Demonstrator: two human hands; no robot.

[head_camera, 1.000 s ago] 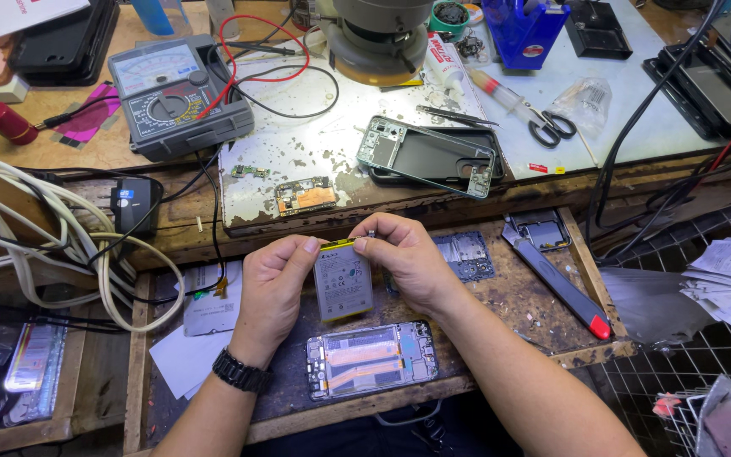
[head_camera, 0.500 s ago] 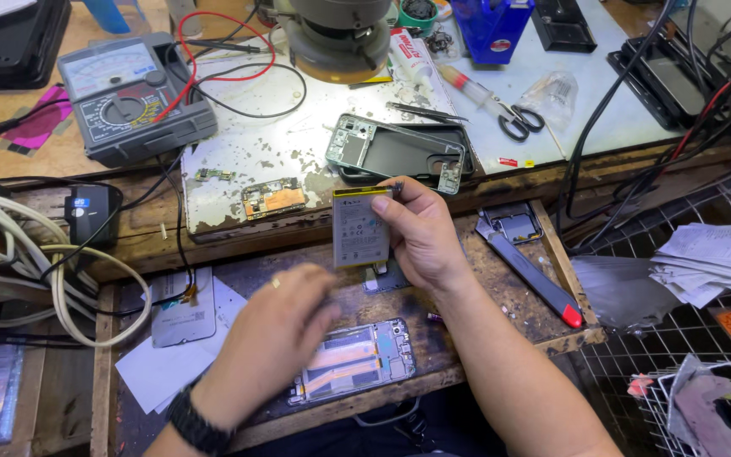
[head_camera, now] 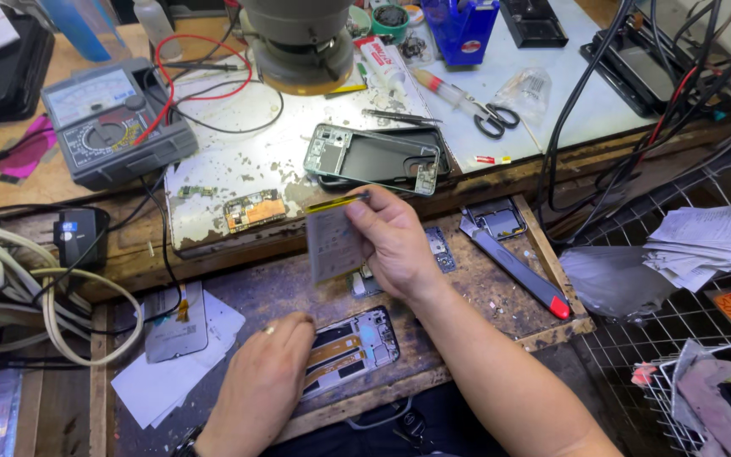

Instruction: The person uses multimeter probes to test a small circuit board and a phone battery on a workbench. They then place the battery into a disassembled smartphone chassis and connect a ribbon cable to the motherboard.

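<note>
My right hand [head_camera: 399,241] holds a flat grey phone battery [head_camera: 332,242] upright by its top edge, lifted above the pull-out wooden tray [head_camera: 501,296]. My left hand [head_camera: 262,385] rests lower down, its fingers touching the left end of an opened phone frame [head_camera: 353,349] that lies flat on the tray. A second opened phone body [head_camera: 374,158] with a dark back lies on the white work mat [head_camera: 230,161] just beyond the battery. A small circuit board [head_camera: 255,210] lies near the mat's front edge.
A grey analog multimeter [head_camera: 116,123] with red leads sits back left; a microscope base [head_camera: 302,46] behind. Scissors [head_camera: 488,118], a red-tipped grey tool [head_camera: 513,267], a phone back panel on white paper [head_camera: 175,326], coiled white cable [head_camera: 35,296] and black cables [head_camera: 636,101] surround the tray.
My right hand has lifted the battery from the tray up toward the mat edge. My left hand let go of it and dropped to the opened phone frame.
</note>
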